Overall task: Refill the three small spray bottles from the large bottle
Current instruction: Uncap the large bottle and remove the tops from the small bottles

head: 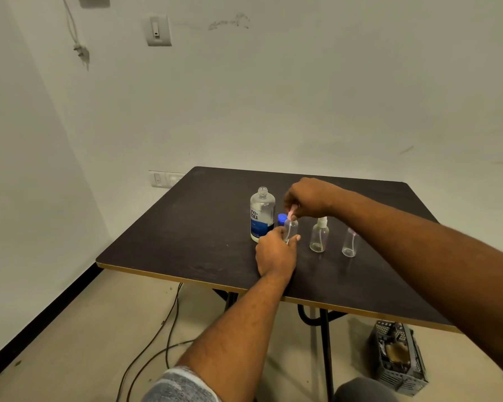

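Dark wooden tabletop (186,227) carries an uncapped clear large bottle (262,216) (label reads "re-nu"). Beside it, left hand (276,253) grips one clear small spray bottle (291,227); right hand (308,198) pinches its pinkish sprayer top (292,211).

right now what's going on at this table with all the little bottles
A person is working on the nearest-left small spray bottle: the left hand steadies its body on the dark table while the right hand grips its pink spray top. The large bottle stands uncapped just to the left, its blue cap beside it. Two more small bottles, one white-topped and one pink-topped, stand untouched to the right and look empty.
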